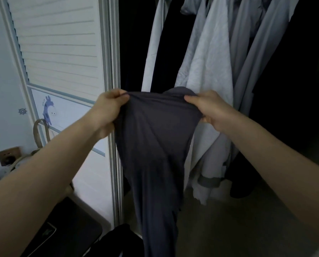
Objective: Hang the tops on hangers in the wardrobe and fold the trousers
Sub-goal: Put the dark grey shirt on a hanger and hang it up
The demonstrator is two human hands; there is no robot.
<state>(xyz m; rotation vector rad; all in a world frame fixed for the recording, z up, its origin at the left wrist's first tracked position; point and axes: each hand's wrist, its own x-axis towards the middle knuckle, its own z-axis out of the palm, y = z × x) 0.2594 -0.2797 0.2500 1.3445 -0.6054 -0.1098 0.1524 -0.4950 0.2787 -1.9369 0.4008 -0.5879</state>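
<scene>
A dark grey garment (155,145) hangs in front of me, long and narrow, reaching down past the bottom of the view. My left hand (108,110) grips its top edge on the left, and my right hand (210,110) pinches the same edge on the right. The cloth is stretched between them at about chest height. I cannot tell whether it is a top or trousers. Behind it is the open wardrobe with several pale tops (207,71) hanging in it. No hanger shows in my hands.
A white louvred wardrobe door (62,52) with a cartoon sticker stands at the left. A dark pile of cloth (118,240) and a black object (66,229) lie at the lower left. A wall socket (8,154) and a bag strap (41,132) sit by the wall.
</scene>
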